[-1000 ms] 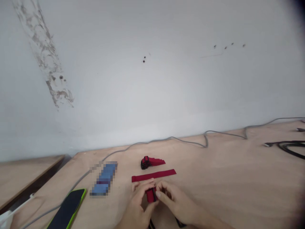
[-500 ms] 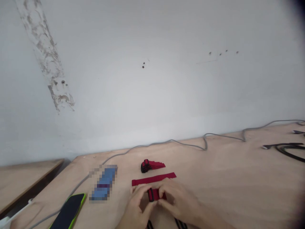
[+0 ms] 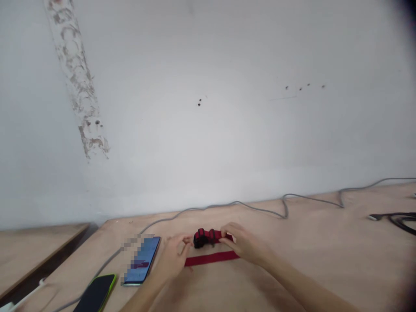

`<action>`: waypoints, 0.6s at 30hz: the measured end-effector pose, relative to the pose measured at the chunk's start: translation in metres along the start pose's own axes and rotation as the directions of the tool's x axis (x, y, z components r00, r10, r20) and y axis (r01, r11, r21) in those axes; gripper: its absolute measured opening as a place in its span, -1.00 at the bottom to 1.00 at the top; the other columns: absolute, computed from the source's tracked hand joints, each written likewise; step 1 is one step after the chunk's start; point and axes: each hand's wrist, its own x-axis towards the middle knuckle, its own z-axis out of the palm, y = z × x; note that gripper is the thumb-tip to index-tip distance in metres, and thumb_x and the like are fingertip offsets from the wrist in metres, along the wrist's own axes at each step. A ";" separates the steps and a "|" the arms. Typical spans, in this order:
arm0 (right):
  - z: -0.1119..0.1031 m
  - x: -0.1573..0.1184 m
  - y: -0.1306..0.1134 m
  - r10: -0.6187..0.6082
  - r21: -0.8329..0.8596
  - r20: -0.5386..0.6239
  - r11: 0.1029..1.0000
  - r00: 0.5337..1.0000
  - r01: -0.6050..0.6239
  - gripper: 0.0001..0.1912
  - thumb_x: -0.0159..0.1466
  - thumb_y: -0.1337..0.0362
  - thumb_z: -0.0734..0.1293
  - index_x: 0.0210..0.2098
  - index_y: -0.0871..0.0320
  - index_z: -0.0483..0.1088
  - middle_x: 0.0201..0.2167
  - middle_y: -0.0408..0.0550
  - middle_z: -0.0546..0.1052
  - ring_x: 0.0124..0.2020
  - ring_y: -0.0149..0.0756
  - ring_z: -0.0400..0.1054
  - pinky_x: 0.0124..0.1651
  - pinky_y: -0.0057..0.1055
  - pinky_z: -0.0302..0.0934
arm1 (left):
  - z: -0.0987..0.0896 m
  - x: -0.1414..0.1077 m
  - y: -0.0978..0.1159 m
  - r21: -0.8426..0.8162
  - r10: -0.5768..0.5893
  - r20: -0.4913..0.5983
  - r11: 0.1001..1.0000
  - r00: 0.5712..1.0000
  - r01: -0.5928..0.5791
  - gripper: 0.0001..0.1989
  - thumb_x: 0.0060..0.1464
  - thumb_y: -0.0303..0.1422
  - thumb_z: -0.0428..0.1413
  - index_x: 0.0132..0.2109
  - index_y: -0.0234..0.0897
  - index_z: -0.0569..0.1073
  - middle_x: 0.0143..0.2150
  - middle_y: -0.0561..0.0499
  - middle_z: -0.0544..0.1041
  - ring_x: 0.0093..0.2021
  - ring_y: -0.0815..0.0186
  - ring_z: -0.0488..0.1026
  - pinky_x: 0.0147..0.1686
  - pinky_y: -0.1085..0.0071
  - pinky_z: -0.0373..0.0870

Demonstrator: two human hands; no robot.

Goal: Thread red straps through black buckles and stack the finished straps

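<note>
My right hand (image 3: 240,242) pinches the right part of a folded red strap (image 3: 217,236) with a black buckle, held against the pile of red straps with black buckles (image 3: 200,238). My left hand (image 3: 177,251) is at the left end of that pile, thumb and fingertips close together by the black buckles; whether they grip anything is too small to tell. A flat red strap (image 3: 211,258) lies on the table just in front of the pile, its ends near both hands.
On the left lie a phone with a lit blue screen (image 3: 143,262) and a dark phone in a green case (image 3: 95,294). A grey cable (image 3: 256,209) runs along the wall (image 3: 243,143). Black cables (image 3: 401,221) lie at the right of the wooden table (image 3: 312,247).
Both hands have moved away from me, past the flat strap, bringing the red buckled strap to the pile. My left hand has left that strap and moved left. The view has tilted up slightly.
</note>
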 end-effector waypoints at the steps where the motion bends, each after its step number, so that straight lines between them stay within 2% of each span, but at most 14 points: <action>1: -0.003 0.008 0.002 -0.001 0.003 -0.010 1.000 1.000 0.001 -0.91 0.32 0.29 0.28 -0.32 0.10 0.40 -0.31 -0.05 0.49 -0.26 -0.20 0.35 -0.13 -0.28 0.24 | -0.002 0.006 -0.001 0.000 0.000 -0.025 1.000 1.000 0.000 -0.81 0.09 -0.33 0.14 -0.17 -0.17 0.62 -0.21 -0.09 0.70 -0.13 0.04 0.60 0.02 0.09 0.40; 3: -0.007 0.020 0.000 -0.022 0.018 -0.011 1.000 1.000 0.022 -0.92 0.31 0.28 0.30 -0.33 0.10 0.40 -0.32 -0.06 0.49 -0.25 -0.21 0.35 -0.13 -0.30 0.24 | 0.001 0.013 0.002 -0.003 -0.002 -0.071 1.000 0.997 0.002 -0.74 -0.01 -0.30 0.24 -0.11 -0.17 0.60 -0.09 -0.11 0.67 -0.03 0.00 0.56 0.09 0.06 0.35; 6: -0.004 0.032 -0.007 -0.047 0.050 -0.011 0.998 0.999 0.047 -0.92 0.30 0.26 0.32 -0.33 0.08 0.41 -0.31 -0.09 0.51 -0.25 -0.23 0.36 -0.14 -0.32 0.25 | 0.016 0.015 0.009 -0.020 -0.020 -0.108 1.000 0.994 0.018 -0.51 -0.15 -0.30 0.35 0.01 -0.21 0.56 0.04 -0.16 0.62 0.08 -0.07 0.49 0.15 0.02 0.31; 10: 0.007 0.041 -0.005 -0.036 0.084 -0.007 0.996 0.999 0.037 -0.92 0.32 0.25 0.31 -0.30 0.08 0.43 -0.29 -0.10 0.54 -0.24 -0.25 0.39 -0.13 -0.33 0.26 | 0.029 0.025 0.005 -0.056 -0.045 -0.094 0.998 0.995 0.040 -0.75 0.11 -0.34 0.15 -0.06 -0.21 0.59 -0.09 -0.09 0.68 -0.05 0.08 0.59 0.02 0.18 0.45; 14: 0.018 0.046 0.015 -0.007 0.075 0.037 0.997 0.999 0.004 -0.94 0.29 0.27 0.33 -0.26 0.09 0.46 -0.26 -0.07 0.54 -0.20 -0.21 0.38 -0.10 -0.31 0.26 | 0.022 0.045 -0.016 -0.002 -0.020 -0.054 1.000 0.998 0.020 -0.74 -0.01 -0.37 0.24 -0.12 -0.18 0.61 -0.16 -0.02 0.69 -0.06 0.08 0.58 0.09 0.15 0.37; 18: 0.028 0.044 0.034 0.018 0.056 0.110 0.998 0.994 -0.025 -0.93 0.25 0.32 0.36 -0.27 0.07 0.49 -0.27 -0.08 0.55 -0.17 -0.17 0.40 -0.05 -0.27 0.27 | 0.022 0.053 -0.032 0.059 0.034 0.045 0.998 0.998 -0.036 -0.88 -0.04 -0.37 0.27 -0.27 -0.13 0.64 -0.23 0.04 0.70 -0.12 0.10 0.58 0.04 0.19 0.39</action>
